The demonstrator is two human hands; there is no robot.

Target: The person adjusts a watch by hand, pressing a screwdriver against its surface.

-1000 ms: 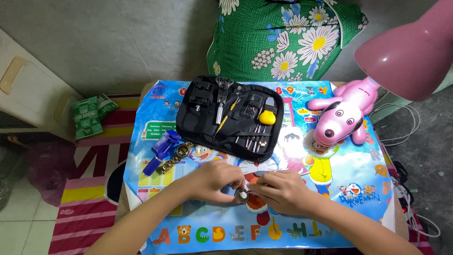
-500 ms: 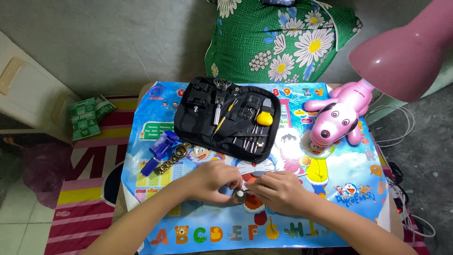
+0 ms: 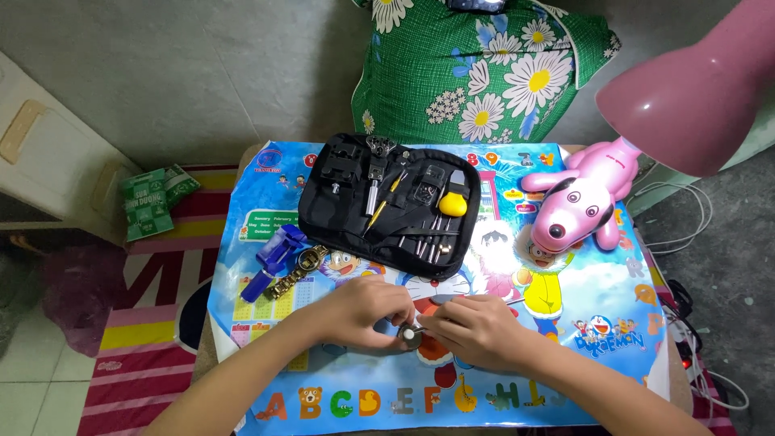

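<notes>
My left hand (image 3: 367, 311) and my right hand (image 3: 472, 331) meet over the cartoon-printed table mat (image 3: 581, 323), both pinching a small round metal watch case (image 3: 412, 335) that rests on the mat between my fingertips. Just behind my hands lies an open black tool kit (image 3: 387, 202) with several small tools, one with a yellow handle. A gold metal watch band (image 3: 295, 270) and a blue plastic tool (image 3: 270, 258) lie left of the kit, a short way from my left hand.
A pink dog-shaped lamp base (image 3: 577, 202) stands at the right, its pink shade (image 3: 698, 89) overhanging the corner. A green flowered cushion (image 3: 484, 69) sits behind the table. Green packets (image 3: 153, 198) lie on the striped floor mat at left. Cables run along the right.
My hands stay together on the watch case with only slight finger shifts. The view has drifted a little.
</notes>
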